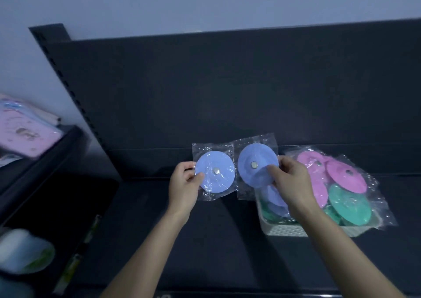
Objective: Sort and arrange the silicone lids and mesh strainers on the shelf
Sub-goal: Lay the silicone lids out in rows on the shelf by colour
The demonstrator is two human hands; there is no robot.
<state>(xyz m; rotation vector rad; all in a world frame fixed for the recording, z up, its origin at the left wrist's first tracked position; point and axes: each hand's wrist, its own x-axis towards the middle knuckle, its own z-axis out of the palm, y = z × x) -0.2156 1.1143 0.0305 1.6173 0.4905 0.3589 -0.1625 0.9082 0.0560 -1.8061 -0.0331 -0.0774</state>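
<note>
My left hand [184, 185] grips a blue silicone lid [215, 172] sealed in a clear plastic bag. The thumb lies across the lid's front near its left edge and the fingers curl behind the wrapping. The lid faces me, with a small metal knob at its centre. My right hand [290, 180] holds a second blue lid [254, 169], also bagged, pinched at its right side with the thumb on the front and the fingers wrapped round the bag's edge. This lid has the same metal knob in the middle. The two lids are side by side above the dark shelf [205, 240], their bags just touching, in front of the dark back panel [227, 88]. Neither one rests on the shelf. Below and to the right of my right hand a white basket [286, 230] sits on the shelf. More bagged lids are heaped in it: pink lids [346, 174] at the back and right, a green lid [349, 205] spilling over the right rim, and more blue and green ones partly hidden under my right wrist. On a neighbouring shelf to the far left lie some blurred pink packages [25, 133]; I cannot tell what they are.
</note>
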